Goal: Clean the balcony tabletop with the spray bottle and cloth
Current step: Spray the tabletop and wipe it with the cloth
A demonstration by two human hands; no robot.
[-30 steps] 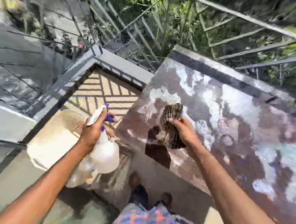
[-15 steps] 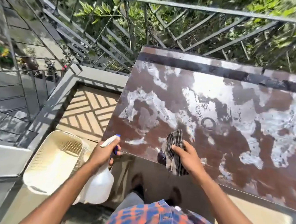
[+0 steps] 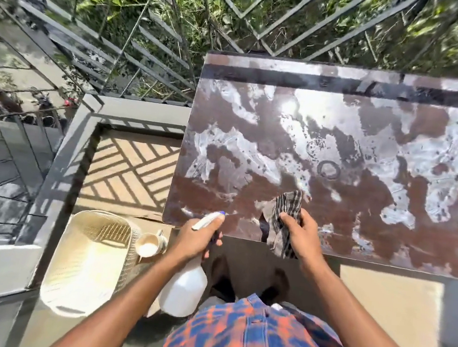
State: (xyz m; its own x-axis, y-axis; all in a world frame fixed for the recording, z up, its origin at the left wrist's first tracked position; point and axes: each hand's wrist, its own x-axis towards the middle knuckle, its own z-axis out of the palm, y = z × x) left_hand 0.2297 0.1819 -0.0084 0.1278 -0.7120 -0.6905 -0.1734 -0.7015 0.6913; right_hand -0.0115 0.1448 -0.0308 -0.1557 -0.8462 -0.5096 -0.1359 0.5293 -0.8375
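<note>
Well, the brown tabletop (image 3: 253, 136) is blotched all over with pale smears, with a dark ring mark near its middle. At its near edge the right hand (image 3: 300, 236) grips a bunched checked cloth (image 3: 287, 209), fingers curled round it. The top of the cloth lies on the surface and the tail hangs down over the edge. Just to its left, the left hand (image 3: 196, 240) is wrapped round the neck of a white spray bottle (image 3: 183, 289). The bottle's blue-tipped nozzle points over the table's near left corner, and its body hangs below the edge. Under the table edge, between the arms, are dark shoes (image 3: 222, 279) and an orange-and-blue checked shirt (image 3: 256, 341). On the floor to the left stands a cream basket (image 3: 78, 273) with a cup (image 3: 148, 245) just beside its right rim. A grey metal railing (image 3: 154, 62) runs behind the table and along the left, with green leaves beyond it, and its slanted shadows fall on the tan floor (image 3: 127, 174).
</note>
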